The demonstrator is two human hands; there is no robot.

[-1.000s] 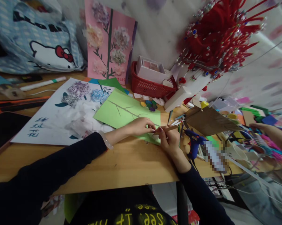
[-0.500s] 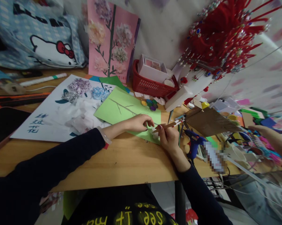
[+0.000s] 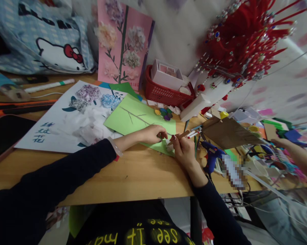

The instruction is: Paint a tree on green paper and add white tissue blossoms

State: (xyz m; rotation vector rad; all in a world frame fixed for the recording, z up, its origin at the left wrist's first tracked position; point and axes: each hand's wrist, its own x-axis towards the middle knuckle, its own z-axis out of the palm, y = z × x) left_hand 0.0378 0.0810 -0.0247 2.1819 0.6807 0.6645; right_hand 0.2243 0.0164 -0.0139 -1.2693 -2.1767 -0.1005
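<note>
My left hand (image 3: 153, 133) rests over the right part of a light green paper (image 3: 140, 119), its fingers bent and the thumb apart from them. Nothing shows in its grip. Closed around a slim brown pointed stick (image 3: 182, 135) is my right hand (image 3: 186, 149); the stick's exact kind is unclear. Its tip points down-left at a small white crumpled piece (image 3: 169, 146) on the paper, between my two hands and partly hidden. Thin dark branch lines run across the green sheet.
Left lies a white sheet (image 3: 58, 136) with paper flowers. Behind stand a red basket (image 3: 163, 94) and a pink flower picture (image 3: 133, 20). To the right are a blue glue gun (image 3: 212, 153), brown cardboard (image 3: 229, 132) and another person's arm (image 3: 296, 153) over craft clutter.
The view has shifted slightly. My hands stay almost in place, with the brown stick's tip still by the white piece. The other person's arm at the right has moved slightly.
</note>
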